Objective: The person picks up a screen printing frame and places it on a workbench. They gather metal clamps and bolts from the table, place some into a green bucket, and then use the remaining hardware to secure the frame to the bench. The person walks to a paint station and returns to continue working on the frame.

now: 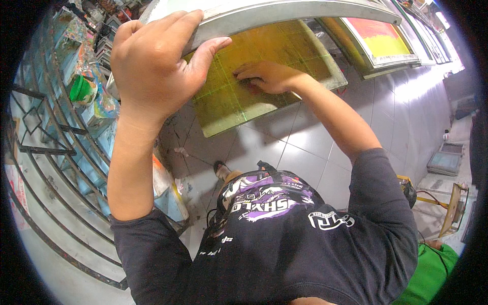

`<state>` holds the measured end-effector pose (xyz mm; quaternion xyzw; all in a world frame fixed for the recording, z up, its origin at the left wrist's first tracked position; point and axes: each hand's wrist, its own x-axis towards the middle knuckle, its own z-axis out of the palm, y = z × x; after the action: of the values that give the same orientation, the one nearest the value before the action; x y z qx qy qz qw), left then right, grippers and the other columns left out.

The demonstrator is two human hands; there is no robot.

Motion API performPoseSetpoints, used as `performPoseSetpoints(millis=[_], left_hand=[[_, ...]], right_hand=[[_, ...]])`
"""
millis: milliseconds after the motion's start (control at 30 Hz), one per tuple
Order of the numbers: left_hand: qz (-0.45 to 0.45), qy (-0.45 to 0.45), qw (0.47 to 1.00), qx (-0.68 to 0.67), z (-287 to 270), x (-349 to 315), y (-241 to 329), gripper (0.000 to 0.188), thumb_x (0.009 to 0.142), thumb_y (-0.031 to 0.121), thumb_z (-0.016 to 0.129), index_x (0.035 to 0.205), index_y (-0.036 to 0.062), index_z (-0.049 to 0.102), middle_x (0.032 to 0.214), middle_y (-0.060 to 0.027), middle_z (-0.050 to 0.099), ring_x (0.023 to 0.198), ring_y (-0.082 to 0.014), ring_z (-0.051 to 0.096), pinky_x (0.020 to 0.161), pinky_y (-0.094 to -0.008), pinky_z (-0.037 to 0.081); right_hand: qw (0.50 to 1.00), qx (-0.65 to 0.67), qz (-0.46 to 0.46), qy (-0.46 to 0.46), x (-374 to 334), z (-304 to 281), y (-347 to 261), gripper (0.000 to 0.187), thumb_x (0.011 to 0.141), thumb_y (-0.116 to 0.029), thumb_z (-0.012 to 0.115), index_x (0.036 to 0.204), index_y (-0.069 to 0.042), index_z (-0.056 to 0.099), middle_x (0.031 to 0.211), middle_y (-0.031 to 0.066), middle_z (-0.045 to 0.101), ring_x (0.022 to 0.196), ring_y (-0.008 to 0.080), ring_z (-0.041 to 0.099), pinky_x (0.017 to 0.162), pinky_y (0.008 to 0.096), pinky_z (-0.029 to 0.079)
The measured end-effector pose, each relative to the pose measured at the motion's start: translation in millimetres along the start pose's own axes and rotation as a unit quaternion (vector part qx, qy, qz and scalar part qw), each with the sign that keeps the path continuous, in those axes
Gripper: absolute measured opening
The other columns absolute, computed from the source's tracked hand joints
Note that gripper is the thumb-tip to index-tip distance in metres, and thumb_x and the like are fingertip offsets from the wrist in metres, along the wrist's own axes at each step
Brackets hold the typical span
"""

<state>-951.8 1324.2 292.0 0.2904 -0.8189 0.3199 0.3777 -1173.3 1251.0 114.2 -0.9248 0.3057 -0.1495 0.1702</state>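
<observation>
My left hand [162, 61] grips the edge of a raised pale frame [300, 14], likely a printing screen, its fingers over the top and its thumb along the underside. Beneath the frame lies a yellow-green flat board [223, 109] marked with thin bright lines. Over the middle of that board is my right hand [269, 76], fingers bent and drawn together, tips down at the surface. A dark reddish patch shows under its palm; whether that is a held thing or shadow, I cannot make out.
A second frame with a red and yellow face [376, 38] stands to the right along the same row. Curved dark metal bars [76, 137] run down the left, near a green-rimmed tub [82, 90]. Grey floor tiles [264, 152] lie below. Green cloth [432, 274] shows at lower right.
</observation>
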Motion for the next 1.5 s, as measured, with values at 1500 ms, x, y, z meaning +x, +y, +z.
performPoseSetpoints(millis=[1500], left_hand=[[0.002,-0.009,1.0,0.002,1.2,-8.1,2.7,0.032,0.066,0.036,0.07,0.084,0.0095,0.064,0.074,-0.001,0.063,0.061,-0.0182,0.057,0.057,-0.0301,0.035]], right_hand=[[0.929,-0.22,0.264,0.134,17.3,8.0,-11.2,0.039,0.085,-0.038,0.049,0.098,-0.002,0.058,0.094,0.0187,0.06,0.086,0.0335,0.059,0.073,0.0436,0.046]])
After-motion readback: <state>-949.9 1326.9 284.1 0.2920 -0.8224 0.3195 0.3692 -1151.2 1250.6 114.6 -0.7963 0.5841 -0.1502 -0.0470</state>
